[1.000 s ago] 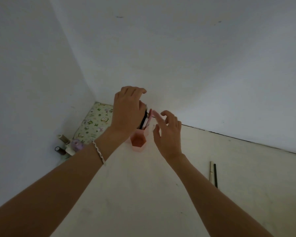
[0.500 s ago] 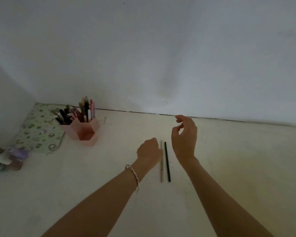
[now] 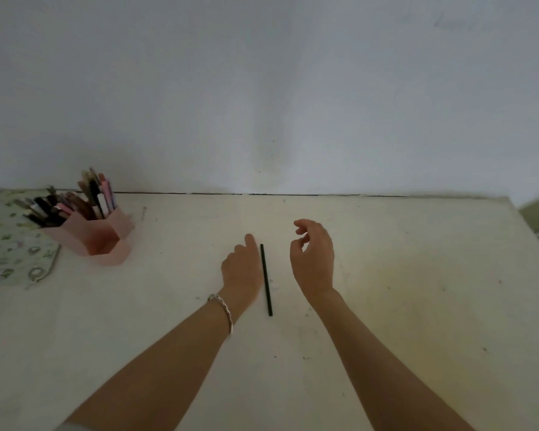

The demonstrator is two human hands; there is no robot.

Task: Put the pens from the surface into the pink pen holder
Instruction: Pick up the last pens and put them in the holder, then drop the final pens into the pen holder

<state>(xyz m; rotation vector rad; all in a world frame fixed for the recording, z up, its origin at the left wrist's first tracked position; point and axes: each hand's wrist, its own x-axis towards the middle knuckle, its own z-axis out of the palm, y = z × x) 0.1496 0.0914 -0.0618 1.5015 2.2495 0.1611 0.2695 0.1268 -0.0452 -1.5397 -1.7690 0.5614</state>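
Observation:
The pink pen holder (image 3: 101, 234) stands at the left of the surface, packed with several pens (image 3: 75, 203). A thin black pen (image 3: 265, 279) lies on the surface between my hands. My left hand (image 3: 241, 269), with a bracelet on its wrist, rests just left of that pen with its fingers curled down. It lies where a pale pen lay, and that pen is hidden under the hand. My right hand (image 3: 313, 256) hovers to the right of the black pen, its fingers loosely curled and holding nothing.
A floral pouch (image 3: 10, 241) with a cord lies left of the holder, against the wall. The pale surface (image 3: 417, 306) meets a white wall at the back, and its right edge shows at the far right.
The view swung right from the holder to the pens. My left hand has slid over the pale pen, which no longer shows. My right hand stays beside the black pen.

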